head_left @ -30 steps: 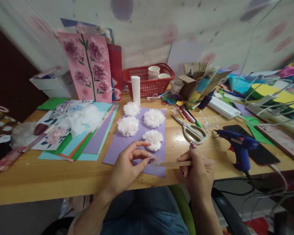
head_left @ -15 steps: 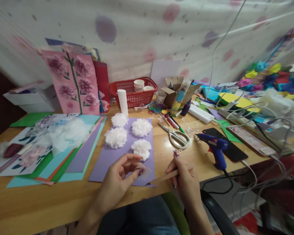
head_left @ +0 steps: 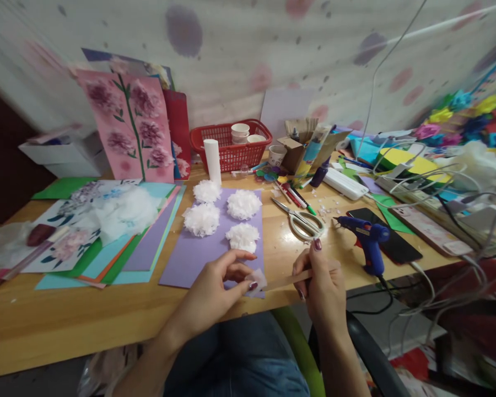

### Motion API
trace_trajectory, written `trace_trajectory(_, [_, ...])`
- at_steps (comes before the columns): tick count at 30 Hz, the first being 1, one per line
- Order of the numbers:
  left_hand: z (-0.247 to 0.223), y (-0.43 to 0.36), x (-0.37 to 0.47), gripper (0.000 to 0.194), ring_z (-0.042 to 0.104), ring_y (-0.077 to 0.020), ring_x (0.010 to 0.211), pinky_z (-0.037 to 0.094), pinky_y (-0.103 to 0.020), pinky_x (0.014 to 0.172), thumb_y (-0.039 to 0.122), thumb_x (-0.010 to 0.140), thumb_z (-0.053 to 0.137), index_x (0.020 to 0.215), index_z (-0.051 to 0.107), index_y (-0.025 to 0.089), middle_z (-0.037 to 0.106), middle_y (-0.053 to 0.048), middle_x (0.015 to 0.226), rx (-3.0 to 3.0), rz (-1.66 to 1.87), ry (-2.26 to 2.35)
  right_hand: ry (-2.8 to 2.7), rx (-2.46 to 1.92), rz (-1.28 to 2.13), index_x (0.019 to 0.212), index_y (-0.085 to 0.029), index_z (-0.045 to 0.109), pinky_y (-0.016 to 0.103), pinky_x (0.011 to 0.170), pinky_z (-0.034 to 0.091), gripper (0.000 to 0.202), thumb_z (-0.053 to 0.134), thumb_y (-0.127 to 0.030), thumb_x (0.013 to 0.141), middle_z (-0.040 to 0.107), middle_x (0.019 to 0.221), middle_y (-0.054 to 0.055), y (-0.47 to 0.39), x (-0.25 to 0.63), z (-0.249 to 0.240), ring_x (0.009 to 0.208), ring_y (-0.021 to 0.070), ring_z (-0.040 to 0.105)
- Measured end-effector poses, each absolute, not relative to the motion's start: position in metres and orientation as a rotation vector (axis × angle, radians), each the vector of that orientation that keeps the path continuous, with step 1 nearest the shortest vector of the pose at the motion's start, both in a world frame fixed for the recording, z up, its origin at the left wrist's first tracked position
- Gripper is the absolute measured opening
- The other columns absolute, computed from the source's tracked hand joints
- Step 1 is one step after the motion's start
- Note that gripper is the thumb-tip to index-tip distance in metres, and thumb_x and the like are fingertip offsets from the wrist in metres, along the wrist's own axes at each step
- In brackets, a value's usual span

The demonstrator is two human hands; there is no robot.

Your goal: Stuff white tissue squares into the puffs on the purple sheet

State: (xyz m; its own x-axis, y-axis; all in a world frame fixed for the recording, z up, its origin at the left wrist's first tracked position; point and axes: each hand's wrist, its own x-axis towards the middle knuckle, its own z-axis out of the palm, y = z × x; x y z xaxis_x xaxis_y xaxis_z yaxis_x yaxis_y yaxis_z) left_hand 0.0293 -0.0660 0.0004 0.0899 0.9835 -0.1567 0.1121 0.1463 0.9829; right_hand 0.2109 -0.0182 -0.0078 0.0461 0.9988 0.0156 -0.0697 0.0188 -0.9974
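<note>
Between thumb and fingers, my left hand [head_left: 227,284] pinches a small piece of thin white paper [head_left: 258,281] over the front edge of a purple sheet [head_left: 182,264]. My right hand [head_left: 320,278] is closed around a flat wooden craft stick [head_left: 287,280], whose tip meets the white paper. Several ruffled white paper flowers lie on the purple sheet; the nearest flower [head_left: 243,237] is just beyond my left fingers. White-handled scissors [head_left: 303,223] rest past my right hand, and a blue hot glue gun [head_left: 367,240] stands to its right.
A white paper roll [head_left: 212,161] stands before a red basket [head_left: 227,157] with paper cups. Coloured sheets [head_left: 143,248] and fluffy white material [head_left: 126,212] lie left. Phones [head_left: 392,242], cables and a power strip crowd the right. A pink flower picture [head_left: 128,127] leans at the back.
The camera view has shifted, so the table appears slightly higher and to the right. My hands have drawn together, and the stick's tip now meets the white paper.
</note>
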Motion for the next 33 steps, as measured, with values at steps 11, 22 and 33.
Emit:
trace_trajectory(11, [0.0073,-0.0702,0.0276,0.029,0.071,-0.0193,0.092,0.051,-0.034,0.088,0.029,0.093,0.055,0.121,0.059,0.022,0.075,-0.002,0.091,1.331,0.851,1.253,-1.09,-1.148,1.187,0.047,-0.018,0.055,0.019,0.032,0.021,0.067,0.054,-0.072,0.087,0.037,0.03,-0.003,-0.019,0.2125,-0.0094,0.027,0.0055,0.031])
trace_trajectory(22, [0.001,-0.0719,0.0279,0.039,0.071,-0.0174,0.086,0.052,-0.034,0.086,0.018,0.084,0.064,0.122,0.055,0.02,0.073,0.0,0.083,1.135,0.917,1.129,-0.802,-1.102,1.132,0.048,-0.019,0.05,0.021,0.035,0.019,0.06,0.062,-0.067,0.083,0.033,0.031,-0.005,-0.0171,0.2127,-0.0036,0.029,0.0052,0.03])
trace_trajectory(33, [0.0004,-0.0689,0.0278,0.037,0.072,-0.0184,0.088,0.053,-0.036,0.087,0.02,0.087,0.062,0.123,0.054,0.019,0.075,-0.003,0.089,1.167,0.85,1.073,-0.782,-1.171,1.296,0.047,-0.019,0.048,0.019,0.033,0.014,0.058,0.066,-0.065,0.078,0.029,0.029,-0.006,-0.0144,0.2125,-0.0077,0.028,0.0045,0.025])
